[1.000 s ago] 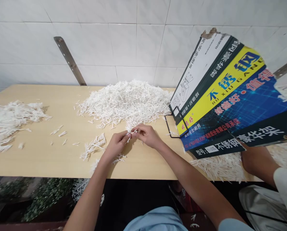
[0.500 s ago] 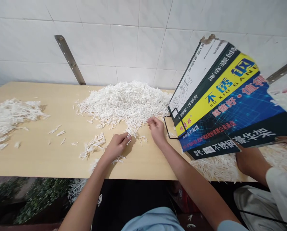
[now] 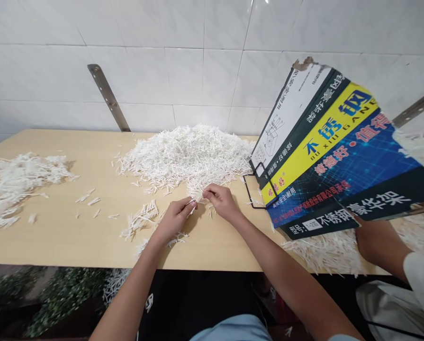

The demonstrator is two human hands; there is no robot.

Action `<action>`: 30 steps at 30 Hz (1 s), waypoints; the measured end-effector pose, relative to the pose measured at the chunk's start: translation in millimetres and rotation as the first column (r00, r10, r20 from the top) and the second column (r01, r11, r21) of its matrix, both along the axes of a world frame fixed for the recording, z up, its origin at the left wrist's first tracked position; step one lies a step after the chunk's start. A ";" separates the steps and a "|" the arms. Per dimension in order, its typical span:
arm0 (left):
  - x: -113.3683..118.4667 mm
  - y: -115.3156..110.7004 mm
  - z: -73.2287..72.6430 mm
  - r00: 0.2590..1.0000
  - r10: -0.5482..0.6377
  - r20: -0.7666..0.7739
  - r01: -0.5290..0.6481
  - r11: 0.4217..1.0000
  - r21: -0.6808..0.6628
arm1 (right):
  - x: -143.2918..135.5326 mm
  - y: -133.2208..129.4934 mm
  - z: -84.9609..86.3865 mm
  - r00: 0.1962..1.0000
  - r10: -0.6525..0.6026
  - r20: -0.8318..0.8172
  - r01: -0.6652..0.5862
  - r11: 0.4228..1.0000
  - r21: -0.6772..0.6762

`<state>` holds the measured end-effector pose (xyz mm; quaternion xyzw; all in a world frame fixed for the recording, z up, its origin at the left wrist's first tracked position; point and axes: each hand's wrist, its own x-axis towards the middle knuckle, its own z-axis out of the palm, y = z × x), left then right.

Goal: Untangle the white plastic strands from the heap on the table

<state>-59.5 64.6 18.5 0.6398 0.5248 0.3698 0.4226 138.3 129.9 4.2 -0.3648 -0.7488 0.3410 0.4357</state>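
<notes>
A large heap of thin white strips [image 3: 193, 154] lies at the back middle of the wooden table [image 3: 91, 241]. At its front edge my left hand [image 3: 178, 215] is closed in a pinch on a few white strips, whose ends poke out between the fingertips. My right hand [image 3: 221, 201] is close beside it on the right, thumb and fingers pinched together at the strips; exactly what they grip is too small to make out. Left of my left hand sits a small bunch of white strips [image 3: 142, 219]. Looser, longer strips [image 3: 16, 184] form a pile at the far left.
A printed cardboard panel [image 3: 325, 166] stands in a black wire bookend [image 3: 250, 194] on the right. Behind it a co-worker's arm [image 3: 380, 244] reaches over more white strips [image 3: 325, 251]. A metal bracket [image 3: 108, 97] is fixed to the tiled wall. Green plants [image 3: 66, 293] are below the table's edge.
My right hand has moved left from the heap's edge to beside my left hand. The left hand stays nearly in place, still pinching. The view has tilted slightly.
</notes>
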 end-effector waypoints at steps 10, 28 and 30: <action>6.6 2.4 -1.8 0.972 0.019 -0.233 0.005 0.995 0.100 | 0.7 0.0 11.8 0.987 -0.155 0.041 0.146 0.976 0.158; 11.6 2.4 -4.8 0.961 0.012 -0.276 0.026 0.991 0.133 | 7.4 4.6 8.2 0.955 -0.294 -0.042 0.295 0.955 0.015; 12.2 3.1 -5.6 0.952 0.022 -0.304 0.022 0.990 0.141 | 0.8 -7.0 11.6 0.985 -0.132 0.111 0.118 0.985 0.125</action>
